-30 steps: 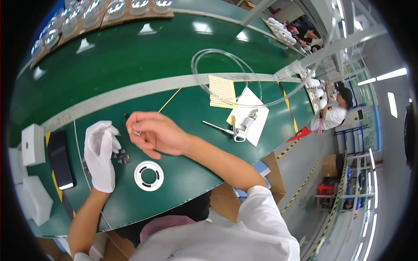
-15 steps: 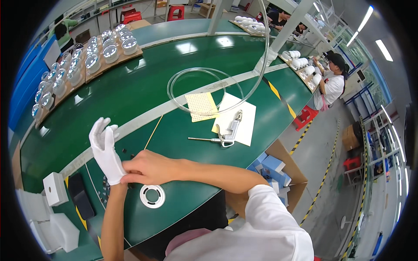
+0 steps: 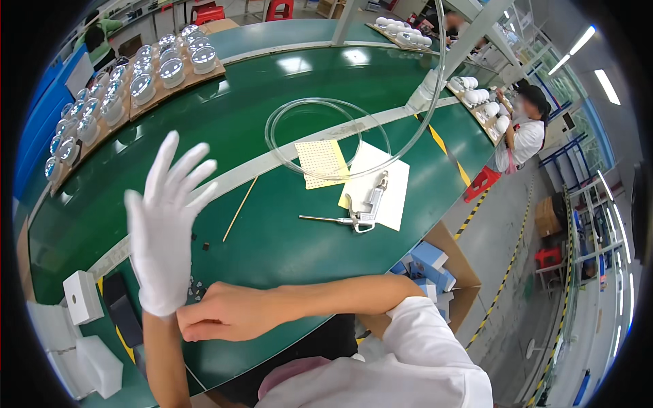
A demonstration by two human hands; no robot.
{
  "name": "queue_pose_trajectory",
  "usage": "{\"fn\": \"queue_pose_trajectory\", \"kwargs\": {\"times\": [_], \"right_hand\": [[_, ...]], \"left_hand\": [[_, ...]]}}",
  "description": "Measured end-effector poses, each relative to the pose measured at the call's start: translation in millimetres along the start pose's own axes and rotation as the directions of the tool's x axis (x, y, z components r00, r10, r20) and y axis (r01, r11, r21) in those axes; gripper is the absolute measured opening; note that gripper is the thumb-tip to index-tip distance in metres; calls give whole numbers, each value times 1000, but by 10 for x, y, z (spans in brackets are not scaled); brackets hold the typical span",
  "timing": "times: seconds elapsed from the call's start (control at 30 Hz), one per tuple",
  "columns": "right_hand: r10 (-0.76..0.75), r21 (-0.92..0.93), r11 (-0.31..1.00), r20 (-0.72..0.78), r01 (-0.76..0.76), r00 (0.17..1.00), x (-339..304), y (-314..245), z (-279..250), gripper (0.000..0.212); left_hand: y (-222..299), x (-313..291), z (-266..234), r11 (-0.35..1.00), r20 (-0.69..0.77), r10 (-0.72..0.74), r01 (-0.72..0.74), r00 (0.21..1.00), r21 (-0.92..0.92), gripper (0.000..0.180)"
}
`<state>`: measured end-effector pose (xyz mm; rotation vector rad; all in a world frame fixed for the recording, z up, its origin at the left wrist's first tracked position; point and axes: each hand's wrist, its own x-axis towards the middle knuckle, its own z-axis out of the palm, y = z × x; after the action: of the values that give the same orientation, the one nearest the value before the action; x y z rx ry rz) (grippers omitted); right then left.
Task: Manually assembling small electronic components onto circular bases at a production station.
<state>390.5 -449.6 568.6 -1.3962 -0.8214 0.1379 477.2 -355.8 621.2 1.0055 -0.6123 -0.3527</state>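
Note:
My left hand is raised over the green table, wearing a white glove, with its fingers spread and nothing in them. At its wrist, my bare right hand pinches the glove's cuff. Small dark pieces lie beside the gloved hand, and some more show just above my right hand. Farther right is a thin wooden stick. A silver air blow gun rests partly on a white sheet, which lies beside a yellow sheet of small dots.
Clear tubing coils across the table. On the left lie a dark flat case and a white box. A carton of blue-and-white boxes stands right. Shiny globes fill boards at back left; a co-worker sits far right.
My left hand has risen and its fingers have spread from a loose curl. The right hand has moved slightly down with the cuff. The white ring on the table is now hidden.

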Motion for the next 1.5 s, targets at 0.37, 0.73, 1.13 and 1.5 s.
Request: {"fn": "queue_pose_trajectory", "kwargs": {"times": [0.37, 0.73, 1.13, 1.5], "right_hand": [[-22, -227, 974, -150, -13, 988, -27, 289, -105, 30], [-203, -397, 898, 4, 188, 979, -110, 365, 258, 29], [-82, -688, 725, -139, -36, 987, -93, 278, 39, 38], [-86, -826, 541, -244, -160, 966, -94, 514, -13, 32]], "left_hand": [[27, -61, -191, 706, 454, 224, 178, 862, -686, 64], [-244, -152, -264, 625, 375, 297, 118, 878, -772, 80], [-119, -129, -55, 736, -102, 59, 26, 993, 677, 91], [-352, -75, -220, 794, -174, -244, 299, 954, 530, 76]]}}
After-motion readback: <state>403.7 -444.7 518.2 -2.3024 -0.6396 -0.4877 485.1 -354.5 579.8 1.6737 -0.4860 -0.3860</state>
